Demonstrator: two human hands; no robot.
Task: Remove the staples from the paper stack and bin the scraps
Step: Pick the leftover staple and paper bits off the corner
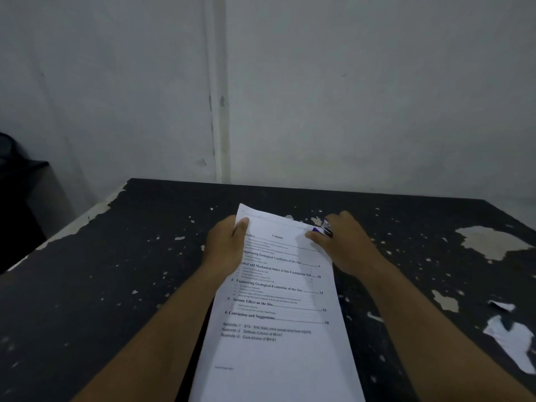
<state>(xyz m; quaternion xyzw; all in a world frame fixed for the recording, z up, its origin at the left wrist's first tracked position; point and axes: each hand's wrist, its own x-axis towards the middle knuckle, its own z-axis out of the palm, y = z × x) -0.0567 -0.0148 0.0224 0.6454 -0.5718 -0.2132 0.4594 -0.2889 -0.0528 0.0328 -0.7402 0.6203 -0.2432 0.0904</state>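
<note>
A white paper stack [278,329] with a printed contents page lies lengthwise on the black table [116,271], in the middle of the view. My left hand [224,245] grips the stack's far left edge, thumb on top of the page. My right hand [345,242] holds a small purple and silver staple remover [325,227] at the stack's far right corner, with the thumb pressing on the paper. The staple itself is not visible.
Torn white paper scraps [510,340] lie near the table's right edge, a smaller one [503,306] above them. The tabletop is worn with peeled patches. A grey wall stands right behind the table. A dark object [17,181] sits off the table at left.
</note>
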